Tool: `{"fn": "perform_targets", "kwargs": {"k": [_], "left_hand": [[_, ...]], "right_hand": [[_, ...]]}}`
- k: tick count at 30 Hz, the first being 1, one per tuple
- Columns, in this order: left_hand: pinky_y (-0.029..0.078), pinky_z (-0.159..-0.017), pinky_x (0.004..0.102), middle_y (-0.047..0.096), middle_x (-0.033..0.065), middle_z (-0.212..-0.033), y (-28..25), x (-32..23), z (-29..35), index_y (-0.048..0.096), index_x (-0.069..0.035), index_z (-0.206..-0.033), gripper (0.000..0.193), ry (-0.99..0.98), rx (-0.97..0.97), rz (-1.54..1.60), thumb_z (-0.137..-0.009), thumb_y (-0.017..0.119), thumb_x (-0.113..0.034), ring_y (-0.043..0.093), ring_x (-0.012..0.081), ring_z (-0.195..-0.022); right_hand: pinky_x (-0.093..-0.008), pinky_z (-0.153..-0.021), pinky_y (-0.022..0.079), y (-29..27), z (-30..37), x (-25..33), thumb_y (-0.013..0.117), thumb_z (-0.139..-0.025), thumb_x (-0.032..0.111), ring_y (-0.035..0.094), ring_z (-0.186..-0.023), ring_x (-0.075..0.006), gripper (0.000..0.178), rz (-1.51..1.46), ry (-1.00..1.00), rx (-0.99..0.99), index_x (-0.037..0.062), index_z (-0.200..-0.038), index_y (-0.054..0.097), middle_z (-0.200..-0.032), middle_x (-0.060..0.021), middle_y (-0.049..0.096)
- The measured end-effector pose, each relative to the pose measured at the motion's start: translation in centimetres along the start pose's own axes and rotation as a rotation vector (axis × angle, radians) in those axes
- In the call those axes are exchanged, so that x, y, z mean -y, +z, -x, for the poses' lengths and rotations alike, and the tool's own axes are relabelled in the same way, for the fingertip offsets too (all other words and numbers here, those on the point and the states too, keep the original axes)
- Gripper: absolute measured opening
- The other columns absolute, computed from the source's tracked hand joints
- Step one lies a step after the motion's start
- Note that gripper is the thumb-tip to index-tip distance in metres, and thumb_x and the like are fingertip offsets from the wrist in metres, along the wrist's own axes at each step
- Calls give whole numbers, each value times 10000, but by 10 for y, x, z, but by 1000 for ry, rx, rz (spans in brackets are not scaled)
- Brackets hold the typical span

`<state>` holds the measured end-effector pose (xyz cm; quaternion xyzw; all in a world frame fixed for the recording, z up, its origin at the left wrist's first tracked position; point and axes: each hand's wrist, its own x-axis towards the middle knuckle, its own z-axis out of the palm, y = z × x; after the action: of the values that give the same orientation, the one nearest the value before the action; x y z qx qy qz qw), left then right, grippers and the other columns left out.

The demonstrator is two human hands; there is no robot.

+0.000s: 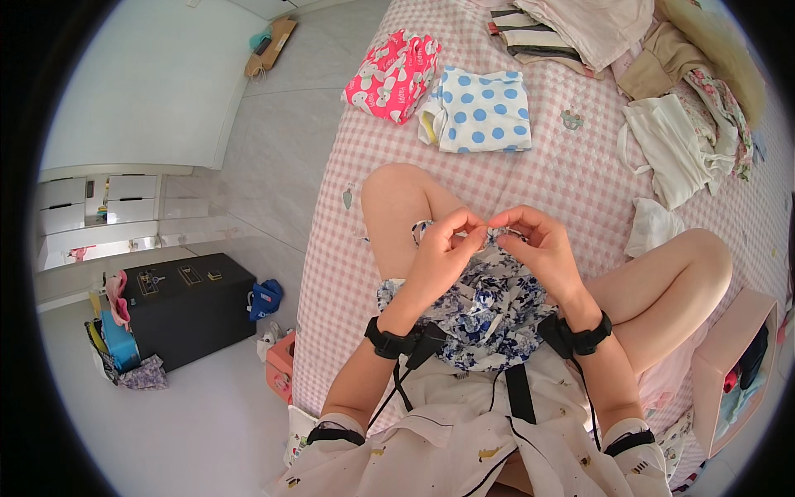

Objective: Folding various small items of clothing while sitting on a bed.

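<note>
A white garment with a dark blue floral print (489,311) lies bunched across my lap, its kind hidden by the folds. My left hand (450,253) pinches its upper edge between thumb and fingers. Right beside it, my right hand (540,248) grips the same edge, the fingertips of both hands almost touching. A thin loop or strap of the garment shows just left of my left hand. Exactly what lies between the fingertips is partly covered by the fingers.
I sit on a pink checked quilt (323,273). Ahead lie a folded red printed cloth (396,76) and a folded blue-dotted one (487,112). Piled clothes (671,145) are at the far right. A pink bin (735,364) stands at right, a black box (186,306) on the left floor.
</note>
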<state>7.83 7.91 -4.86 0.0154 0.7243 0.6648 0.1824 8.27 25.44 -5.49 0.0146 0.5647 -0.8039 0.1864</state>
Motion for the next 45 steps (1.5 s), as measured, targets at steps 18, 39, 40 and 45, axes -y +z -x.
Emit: {"fn": "perform_targets", "kwargs": {"k": [18, 39, 40, 45], "left_hand": [[337, -488, 217, 533, -11, -602, -3, -6, 2, 511, -20, -835, 105, -26, -231, -253, -912, 539, -86, 425, 30, -536], [391, -609, 175, 570, 10, -777, -4, -18, 4, 402, -41, -1307, 443, -13, -15, 50, -901, 577, -60, 520, 57, -701], [398, -608, 183, 565, 9, -770, -5, -17, 4, 392, -41, -1311, 445, 2, -17, 43, -903, 569, -57, 518, 57, -694], [400, -622, 174, 554, 5, -777, -8, -19, 9, 398, -44, -1305, 441, 8, 1, 73, -896, 563, -28, 525, 61, -712]], "right_hand": [[-213, -732, 434, 1, 1, -5, 578, -876, -6, 546, -852, -67, 75, 111, -82, -16, 28, -943, 577, -933, 5, 548], [-230, -684, 466, -1, -1, -11, 604, -861, 7, 567, -762, -94, 102, 292, -122, -82, -17, -960, 605, -874, -52, 621], [-234, -664, 465, 0, -1, -9, 618, -851, 15, 568, -744, -98, 95, 367, -133, -97, -23, -937, 611, -836, -62, 624], [-258, -617, 461, 2, 0, -3, 618, -843, 18, 571, -685, -130, 93, 495, -166, -131, -23, -924, 594, -799, -91, 615]]}}
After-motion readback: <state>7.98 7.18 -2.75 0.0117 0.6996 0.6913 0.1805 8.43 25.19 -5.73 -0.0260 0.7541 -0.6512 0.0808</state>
